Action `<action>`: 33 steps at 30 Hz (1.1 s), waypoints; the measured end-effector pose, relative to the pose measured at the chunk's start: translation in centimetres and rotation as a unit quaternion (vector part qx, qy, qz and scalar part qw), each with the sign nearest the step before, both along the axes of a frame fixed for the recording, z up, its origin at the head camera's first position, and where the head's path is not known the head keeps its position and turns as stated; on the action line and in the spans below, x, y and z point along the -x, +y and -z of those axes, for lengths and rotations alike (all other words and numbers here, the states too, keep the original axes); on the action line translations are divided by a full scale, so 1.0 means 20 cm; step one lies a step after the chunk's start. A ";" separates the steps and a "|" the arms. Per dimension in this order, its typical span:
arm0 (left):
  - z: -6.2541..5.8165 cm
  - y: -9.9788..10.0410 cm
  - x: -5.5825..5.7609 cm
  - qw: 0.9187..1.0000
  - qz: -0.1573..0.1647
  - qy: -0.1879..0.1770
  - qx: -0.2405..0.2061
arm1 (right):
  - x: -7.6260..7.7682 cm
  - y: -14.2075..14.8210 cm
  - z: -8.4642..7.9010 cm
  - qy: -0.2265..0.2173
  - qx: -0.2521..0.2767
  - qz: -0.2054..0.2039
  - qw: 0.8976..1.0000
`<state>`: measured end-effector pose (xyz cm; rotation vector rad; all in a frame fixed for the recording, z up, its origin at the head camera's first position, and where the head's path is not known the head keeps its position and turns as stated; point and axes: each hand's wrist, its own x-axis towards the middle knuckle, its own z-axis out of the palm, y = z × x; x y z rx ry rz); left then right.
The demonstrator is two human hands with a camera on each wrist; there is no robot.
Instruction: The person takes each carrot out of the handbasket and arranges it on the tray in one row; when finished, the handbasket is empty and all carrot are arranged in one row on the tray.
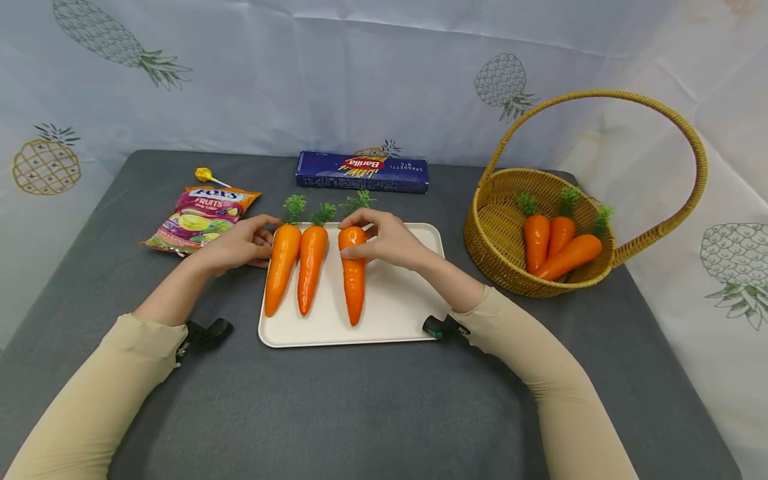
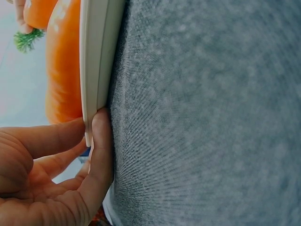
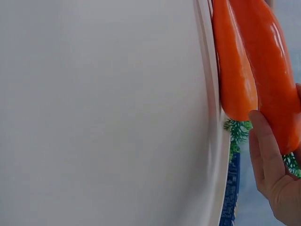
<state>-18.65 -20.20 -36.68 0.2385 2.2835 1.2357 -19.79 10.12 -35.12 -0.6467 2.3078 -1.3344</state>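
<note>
A cream tray (image 1: 393, 313) lies on the grey mat with three orange toy carrots side by side on it. My right hand (image 1: 363, 241) grips the thick top of the right carrot (image 1: 355, 290), which rests on the tray. In the right wrist view a finger (image 3: 264, 148) lies against that carrot (image 3: 275, 70), with another carrot (image 3: 233, 66) beside it. My left hand (image 1: 263, 241) rests at the tray's far left corner by the left carrot (image 1: 281, 270). Its straight fingers (image 2: 99, 141) touch the tray rim (image 2: 96, 66). The middle carrot (image 1: 311, 270) lies untouched.
A wicker basket (image 1: 495, 230) with a tall handle stands at the right and holds three more carrots (image 1: 558, 250). A candy bag (image 1: 201, 218) and a lollipop (image 1: 204, 175) lie at the left. A blue spaghetti box (image 1: 362, 171) lies behind the tray.
</note>
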 end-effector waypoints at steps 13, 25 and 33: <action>0.00 -0.01 0.01 1.000 0.004 -0.001 -0.007 | 0.03 -0.07 0.04 -0.096 0.011 0.059 0.994; 0.00 0.00 0.01 1.000 0.001 -0.004 -0.006 | 0.04 -0.11 0.06 -0.045 -0.035 0.055 0.997; 0.00 0.00 0.01 1.000 -0.001 -0.001 -0.001 | 0.04 -0.13 0.07 -0.047 -0.046 0.069 0.995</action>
